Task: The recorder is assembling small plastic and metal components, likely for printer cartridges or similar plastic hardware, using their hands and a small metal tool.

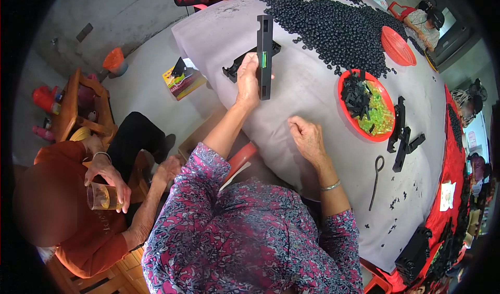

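Upright in my left hand [248, 84] is a black spirit level [265, 80] with a green vial set in its middle. Fingers and thumb close around its body above the cloth. Beyond that hand, more black level bodies [234, 69] lie partly hidden behind it. My right hand [308, 139] rests over the pale cloth with its fingers curled in; whether anything is between them is hidden. To its right sits a red bowl [341, 97] holding small black strips [356, 98] and green vials [379, 116].
Many black beads [333, 31] cover the far cloth beside a red basket [397, 46]. Black level bodies [401, 156] and a looped metal rod [374, 182] lie at right. On my left a person holds a glass [104, 196]. A yellow carton [183, 83] stands near the table.
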Demonstrator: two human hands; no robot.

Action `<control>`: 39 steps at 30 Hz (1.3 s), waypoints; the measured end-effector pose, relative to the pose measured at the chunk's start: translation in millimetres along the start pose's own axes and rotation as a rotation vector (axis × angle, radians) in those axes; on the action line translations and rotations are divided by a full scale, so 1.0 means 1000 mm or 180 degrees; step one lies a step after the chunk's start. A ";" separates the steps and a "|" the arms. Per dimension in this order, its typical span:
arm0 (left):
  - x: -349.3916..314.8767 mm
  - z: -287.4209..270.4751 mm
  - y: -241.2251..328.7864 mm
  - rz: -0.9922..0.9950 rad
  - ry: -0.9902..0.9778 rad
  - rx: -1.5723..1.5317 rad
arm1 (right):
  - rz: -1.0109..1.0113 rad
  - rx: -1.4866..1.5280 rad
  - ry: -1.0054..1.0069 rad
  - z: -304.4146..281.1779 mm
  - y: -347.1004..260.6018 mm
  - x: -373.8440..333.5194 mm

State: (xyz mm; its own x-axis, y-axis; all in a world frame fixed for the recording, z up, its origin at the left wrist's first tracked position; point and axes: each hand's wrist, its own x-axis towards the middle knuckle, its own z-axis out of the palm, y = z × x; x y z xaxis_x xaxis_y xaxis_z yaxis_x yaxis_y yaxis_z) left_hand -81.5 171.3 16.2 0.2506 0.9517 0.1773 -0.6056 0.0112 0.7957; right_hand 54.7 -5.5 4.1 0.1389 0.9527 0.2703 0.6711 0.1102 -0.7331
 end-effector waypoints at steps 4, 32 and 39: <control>-0.003 0.002 0.000 0.0247 -0.0208 0.0215 | 0.0037 -0.0021 0.0033 0.001 0.002 -0.001; 0.024 -0.028 0.002 0.1703 -0.0500 0.5807 | -0.0194 0.0036 0.0062 0.001 0.004 -0.002; 0.029 -0.017 -0.011 0.1748 -0.0321 0.5919 | -0.0322 0.0097 0.0081 0.003 0.007 -0.003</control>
State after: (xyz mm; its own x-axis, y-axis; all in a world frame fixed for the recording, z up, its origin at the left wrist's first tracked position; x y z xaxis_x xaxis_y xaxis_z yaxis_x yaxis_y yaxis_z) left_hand -80.4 204.0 3.0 0.4189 0.7186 0.5550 0.7932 -0.5871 0.1615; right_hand 56.5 -6.6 -3.7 0.0905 0.9288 0.3594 0.6603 0.2142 -0.7198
